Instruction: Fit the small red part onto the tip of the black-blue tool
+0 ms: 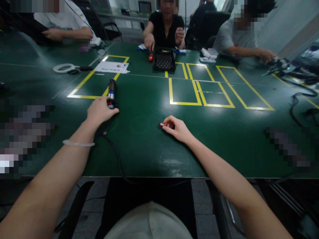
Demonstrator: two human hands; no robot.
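My left hand (101, 109) is closed around the near end of a black cylindrical device (112, 87) with a blue and silver band, lying on the green table. A black cable (116, 151) runs from beside that hand toward the table's front edge. To the right, my right hand (178, 129) pinches a small red and orange piece (163, 124) with a pale part just above the tabletop. Its fingers hide most of that piece, so its kind is unclear.
Yellow tape rectangles (185, 103) mark the green table (144, 152). Across it, a person's hand (149, 42) is by a red object (151, 57) and a black tray (163, 68). A paper sheet (109, 67) and a white ring (64, 68) lie at left.
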